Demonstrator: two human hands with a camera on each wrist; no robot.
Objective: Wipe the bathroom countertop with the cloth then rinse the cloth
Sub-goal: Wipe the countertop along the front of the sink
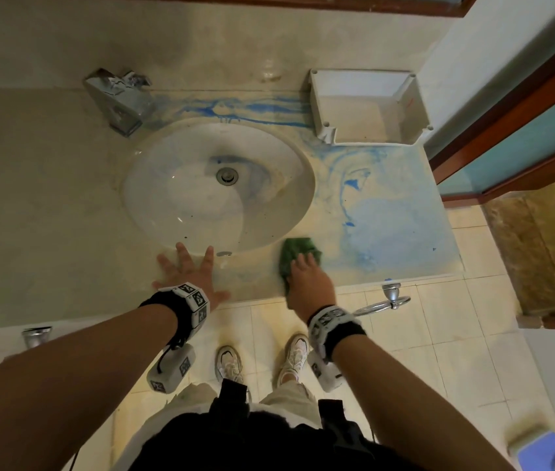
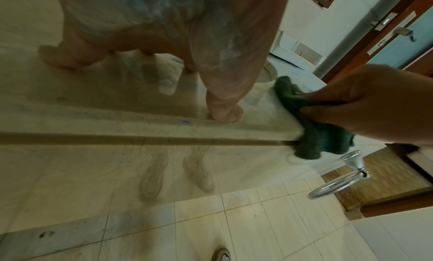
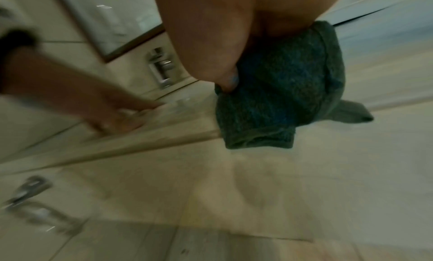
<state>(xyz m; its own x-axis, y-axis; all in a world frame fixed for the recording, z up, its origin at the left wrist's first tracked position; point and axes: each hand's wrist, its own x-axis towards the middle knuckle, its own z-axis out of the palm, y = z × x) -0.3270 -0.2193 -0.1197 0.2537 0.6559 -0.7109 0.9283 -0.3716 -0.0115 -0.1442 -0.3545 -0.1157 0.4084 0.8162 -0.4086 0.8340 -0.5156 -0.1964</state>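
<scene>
Countertop [image 1: 48,198] first, since it is the biggest thing before me; its pale stone runs wide to either side of the oval sink [image 1: 174,198], and the blue smears [image 1: 388,212] lie on the stretch to the right of the bowl, reaching back toward the white tray [image 1: 368,110] at the wall; the faucet [image 1: 116,100] stands far off at the back left. Next the green cloth [image 1: 298,254]; it sits bunched on the front strip just right of the sink, its tail hanging over the front edge; my right hand [image 1: 308,283] has it, fingers and thumb curled into the folds. The stain lies to the right and ahead of that hand, so I judge the coming stroke goes that way; my left hand [image 1: 187,273] is flat, fingers spread, bracing on the front edge and holding nothing.
</scene>
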